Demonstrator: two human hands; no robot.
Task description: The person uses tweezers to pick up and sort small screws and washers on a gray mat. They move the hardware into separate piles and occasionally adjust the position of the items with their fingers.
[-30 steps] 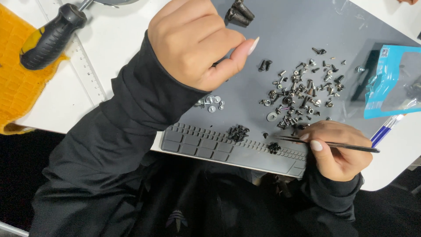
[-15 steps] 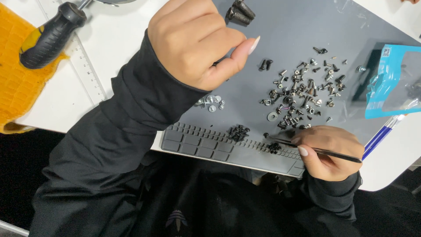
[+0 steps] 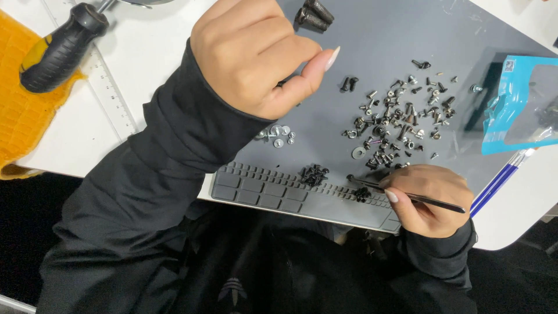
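Head view, looking down on a white table (image 3: 145,116) with a grey work mat (image 3: 383,35) laid on it.

Right hand (image 3: 430,197): closed around black tweezers (image 3: 407,195), held low at the mat's near edge; the tips point left and reach a small heap of dark screws (image 3: 362,194) by the ridged compartment strip (image 3: 261,189). Whether the tips pinch a screw cannot be told.

Left hand (image 3: 256,55): raised above the mat, curled into a loose fist, thumb extended to the right; something small and dark shows at the fingers, too hidden to identify. Black sleeve runs down from the wrist.

Scattered pile of mixed screws and washers (image 3: 401,119): on the mat, just beyond the right hand.
Second small cluster of black screws (image 3: 314,174): on the ridged strip, left of the tweezer tips.
Few silver screws (image 3: 279,135): on the mat, under the left wrist.
Two larger black bolts (image 3: 314,14): top of the mat.
Blue packet (image 3: 511,110): right side, partly on the mat.
Blue pen (image 3: 500,183): beside the right hand.
Black-handled screwdriver (image 3: 61,49): far left, resting on an orange cloth (image 3: 23,128).
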